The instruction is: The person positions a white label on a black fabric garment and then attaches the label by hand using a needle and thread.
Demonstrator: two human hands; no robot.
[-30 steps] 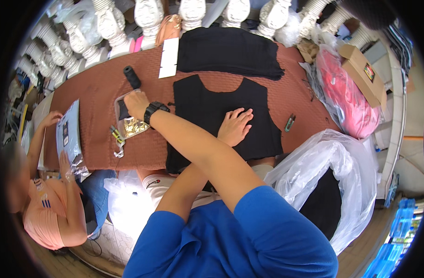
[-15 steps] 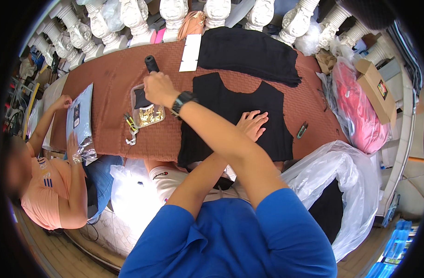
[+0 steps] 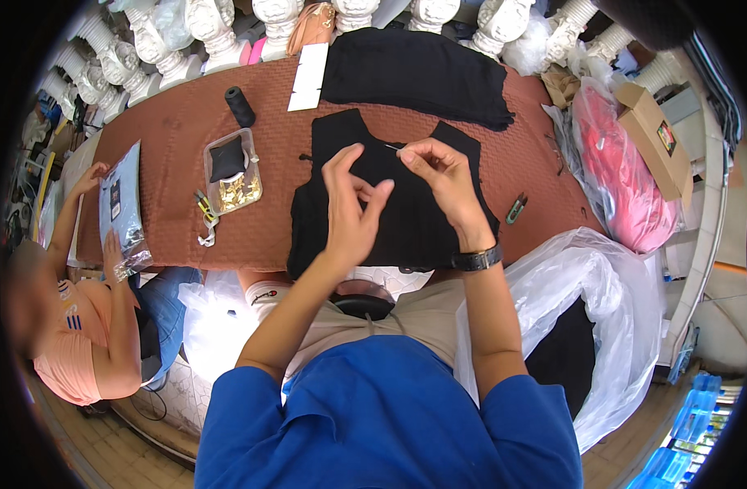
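1. My right grip [image 3: 439, 175] has come back from the clear plastic box [image 3: 258, 181] at the left, where it was half a second ago. Thumb and forefinger now pinch a thin, pale, needle-like piece [image 3: 392, 147], its free end pointing left.
2. My left grip [image 3: 351, 200] lay flat on the cloth then; now it is raised, thumb parted from the half-curled fingers, with nothing in it that I can see. Its fingertips are near the pinched piece but apart from it. Whether a thread hangs there is too fine to tell.
3. I take this to mean that the fetching is over and both grips are turned to the fine piece above the cloth.
4. The flat black fabric garment piece [image 3: 402, 228], scooped at its far edge, lies under my grips on the brown, textured, cloth-covered bench [image 3: 170, 163], at the near middle.
5. Counted around it: one garment piece in front of me; one folded black cloth pile [image 3: 414, 77] beyond, its layers not countable; one white card [image 3: 308, 77] left of the pile.
6. On the left: one black spool [image 3: 240, 107]; one plastic box holding one black square cushion [image 3: 227, 163] and small gold-coloured pieces [image 3: 239, 191], too many to count.
7. Two small cutters: one yellow-and-black [image 3: 205, 205] beside the box, one green [image 3: 517, 208] right of the garment.
8. Far left, a co-worker's two hands are at one pale-blue plastic-wrapped packet [image 3: 121, 191].
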